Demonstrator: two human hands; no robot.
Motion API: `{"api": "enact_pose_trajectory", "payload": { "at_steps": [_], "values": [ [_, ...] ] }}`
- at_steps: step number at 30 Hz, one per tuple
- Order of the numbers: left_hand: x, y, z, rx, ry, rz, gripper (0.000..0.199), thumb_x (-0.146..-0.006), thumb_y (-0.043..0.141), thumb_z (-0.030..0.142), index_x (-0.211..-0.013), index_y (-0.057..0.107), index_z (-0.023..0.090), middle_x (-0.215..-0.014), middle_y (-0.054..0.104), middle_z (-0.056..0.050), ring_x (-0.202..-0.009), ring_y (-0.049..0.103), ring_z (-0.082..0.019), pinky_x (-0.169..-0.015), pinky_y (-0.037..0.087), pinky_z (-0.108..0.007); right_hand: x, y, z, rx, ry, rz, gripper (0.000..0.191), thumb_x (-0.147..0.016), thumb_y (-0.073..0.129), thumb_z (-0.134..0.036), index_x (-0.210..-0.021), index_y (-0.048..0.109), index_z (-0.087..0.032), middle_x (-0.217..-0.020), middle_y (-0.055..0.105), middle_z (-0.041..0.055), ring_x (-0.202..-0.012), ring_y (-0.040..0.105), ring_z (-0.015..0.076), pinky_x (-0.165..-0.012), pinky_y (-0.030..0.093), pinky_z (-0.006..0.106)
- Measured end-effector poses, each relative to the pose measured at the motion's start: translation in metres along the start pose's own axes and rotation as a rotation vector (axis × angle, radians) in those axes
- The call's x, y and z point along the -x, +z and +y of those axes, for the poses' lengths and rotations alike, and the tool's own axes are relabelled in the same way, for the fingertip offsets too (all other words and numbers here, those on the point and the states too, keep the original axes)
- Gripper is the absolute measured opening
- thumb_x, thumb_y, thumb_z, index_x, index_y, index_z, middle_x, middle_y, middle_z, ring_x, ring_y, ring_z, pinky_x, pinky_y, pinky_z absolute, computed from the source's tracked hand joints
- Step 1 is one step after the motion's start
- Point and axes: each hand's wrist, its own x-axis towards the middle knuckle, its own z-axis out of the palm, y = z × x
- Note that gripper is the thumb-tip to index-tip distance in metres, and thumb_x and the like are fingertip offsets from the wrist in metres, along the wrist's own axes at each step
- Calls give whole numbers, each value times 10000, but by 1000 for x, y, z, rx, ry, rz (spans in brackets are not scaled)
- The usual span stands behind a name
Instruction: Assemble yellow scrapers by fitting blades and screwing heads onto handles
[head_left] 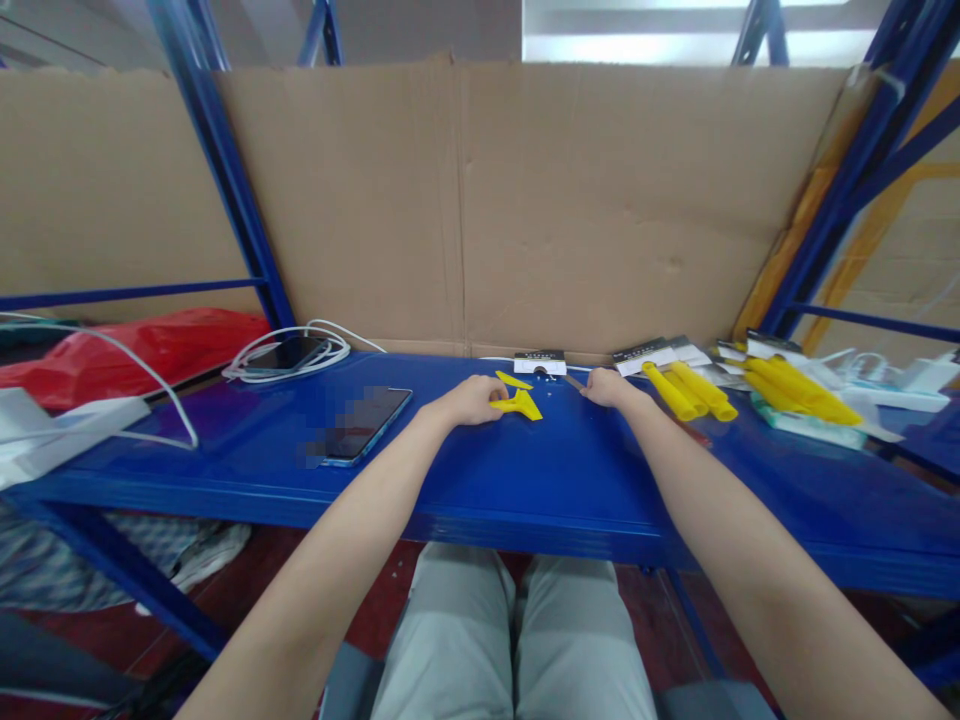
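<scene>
My left hand [477,400] is closed on the narrow end of a yellow scraper-shaped tool [523,404] above the blue table [540,490]. Just behind it lies a flat yellow piece [513,380]. My right hand [604,388] has its fingers pinched on a thin, dark, flat strip [574,383] that points to the left. Between and behind the hands, a black-and-white card [540,364] rests near the cardboard wall. Small white bits lie in front of this card.
A phone [367,426] lies left of my left arm. Behind it are coiled white cable [330,352] and a red bag [165,345]. Yellow tubes [688,392] with cards, more yellow pieces [802,390] and a white power strip [907,397] are at right. Cardboard [555,210] stands behind.
</scene>
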Motion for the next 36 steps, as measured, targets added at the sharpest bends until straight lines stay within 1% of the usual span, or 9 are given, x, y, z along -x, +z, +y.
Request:
{"api": "enact_pose_trajectory", "payload": {
  "at_steps": [2,4,7,10,13,18,23,29,36],
  "values": [
    [0,1,-1,9,0,4,291,-713,585,194,-988,670,152,-987,682,-60,-848,607,-188,-737,429,-247,0,-2,-1,-15,3,-19,240,-803,547,-254,-844,687,-64,-818,682,190,-783,655,246,-632,445,272],
    [-1,1,-2,26,-2,5,294,-711,589,195,-992,667,156,-977,680,-55,-846,605,-184,-728,426,-242,4,-7,-1,-61,28,-87,209,-785,567,-247,-772,678,-70,-698,661,148,-643,630,207,-554,429,260],
    [-1,2,-3,64,-7,-5,291,-710,582,178,-988,667,155,-958,679,-48,-839,604,-175,-707,425,-230,12,-17,1,-164,94,-234,181,-764,595,-248,-678,641,-95,-495,543,40,-432,490,124,-446,374,241],
    [-1,2,-4,87,-12,-5,293,-710,582,176,-990,665,151,-960,678,-50,-840,605,-175,-707,427,-228,19,-25,4,-295,114,-360,195,-754,619,-287,-653,614,-120,-451,444,-31,-366,359,63,-395,316,211],
    [-1,2,-4,81,-14,-1,301,-707,585,182,-997,664,161,-976,677,-51,-857,607,-181,-722,433,-236,24,-27,5,-369,93,-448,204,-738,641,-311,-663,616,-123,-459,388,-62,-360,281,32,-375,255,187],
    [-2,4,-4,43,-13,-11,327,-711,576,186,-1026,652,150,-1001,673,-63,-890,611,-189,-775,445,-247,29,-28,4,-362,73,-491,219,-711,655,-328,-645,611,-124,-486,405,-54,-393,295,35,-387,242,181],
    [-3,7,-3,70,-2,2,370,-713,578,199,-1076,626,148,-1045,663,-69,-921,612,-190,-796,458,-250,33,-30,-2,-384,38,-545,198,-719,613,-264,-579,545,-141,-455,400,-60,-363,258,29,-377,213,182],
    [-3,7,-1,82,-24,3,391,-717,590,193,-1104,608,138,-1059,659,-83,-939,614,-202,-800,469,-257,33,-28,-5,-454,12,-516,287,-713,598,-243,-498,423,-170,-412,404,-54,-339,255,25,-356,195,179],
    [-5,13,1,96,-27,13,430,-756,606,241,-1169,570,126,-1138,629,-106,-1004,595,-214,-859,454,-288,26,-22,-1,-600,-61,-536,273,-738,576,-272,-529,438,-163,-416,398,-65,-324,243,17,-341,183,164]
  ]
}}
